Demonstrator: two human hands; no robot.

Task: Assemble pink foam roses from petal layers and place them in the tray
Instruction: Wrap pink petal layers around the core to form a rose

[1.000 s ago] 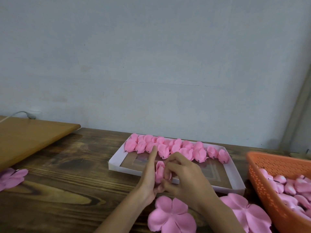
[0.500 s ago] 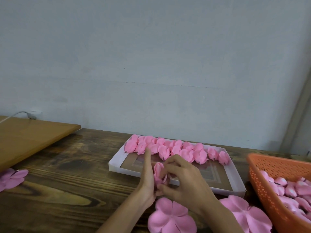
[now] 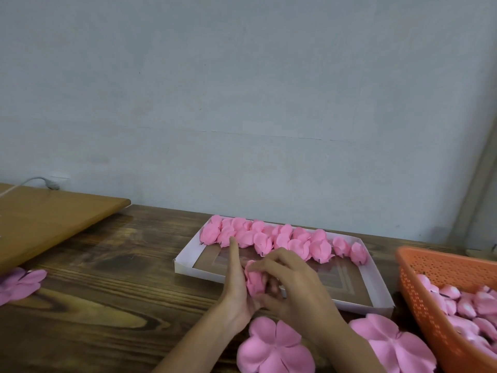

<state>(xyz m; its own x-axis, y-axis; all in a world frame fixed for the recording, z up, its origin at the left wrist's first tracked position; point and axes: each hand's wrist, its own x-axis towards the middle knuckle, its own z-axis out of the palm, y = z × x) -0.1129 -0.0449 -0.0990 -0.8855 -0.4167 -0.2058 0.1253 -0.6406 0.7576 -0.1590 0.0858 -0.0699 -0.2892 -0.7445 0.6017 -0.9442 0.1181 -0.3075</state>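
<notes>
Head view: rose bud (image 3: 254, 281) over the tray's (image 3: 188, 254) 6 o'clock rim. Left hand (image 3: 236, 288) backs it with straight fingers; right hand (image 3: 297, 290) curls round it. Judgement: wrap evenly and pinch the base, since foam may spring open. Flat petal layer (image 3: 274, 345) lies at 6 o'clock of the hands.

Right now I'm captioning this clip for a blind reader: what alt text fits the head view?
A right hand curls round a pink foam rose while the left hand presses flat against it, over a wooden table. Behind: a white tray with a row of finished roses; an orange basket at right.
</notes>
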